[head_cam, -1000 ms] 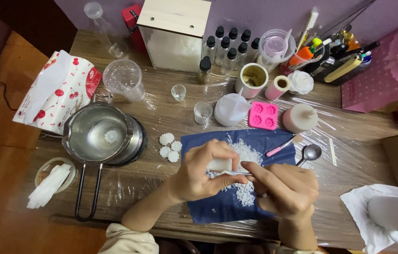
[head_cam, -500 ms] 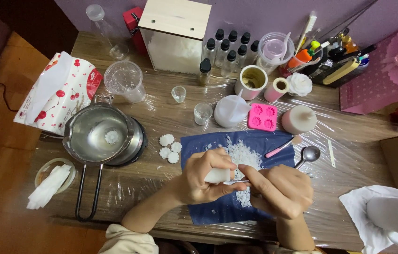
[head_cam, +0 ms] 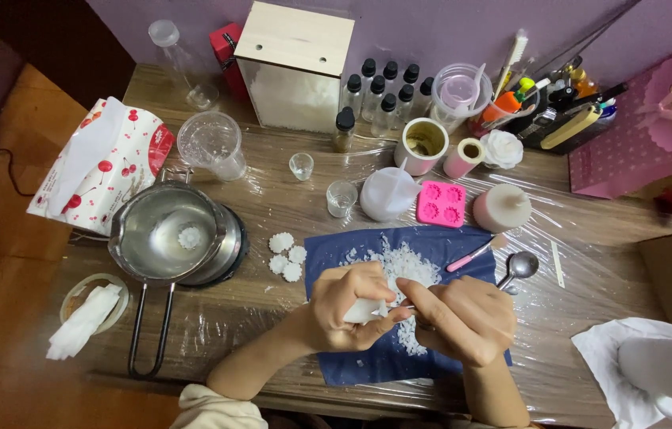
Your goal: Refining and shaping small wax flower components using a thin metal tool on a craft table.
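My left hand [head_cam: 349, 308] grips a small white wax piece [head_cam: 364, 311] over a dark blue sheet [head_cam: 336, 254]. My right hand [head_cam: 463, 318] is closed around a thin tool whose tip touches that white piece; the tool is mostly hidden by my fingers. White wax shavings [head_cam: 403, 266] lie piled on the blue sheet just beyond both hands. Three small white flower-shaped wax pieces [head_cam: 286, 256] sit left of the sheet.
A steel pot [head_cam: 169, 234] with a white flower piece inside stands at the left. A pink silicone mould [head_cam: 441, 203], a metal spoon [head_cam: 517, 268], a pink stick [head_cam: 473, 255], small glass cups [head_cam: 341, 198], dropper bottles [head_cam: 384, 95] and a wooden box [head_cam: 295, 67] crowd the back. A white mug [head_cam: 670, 373] sits at right.
Both hands stayed over the blue sheet, shifting slightly toward me. The right hand keeps working its tool against the white piece held in the left hand.
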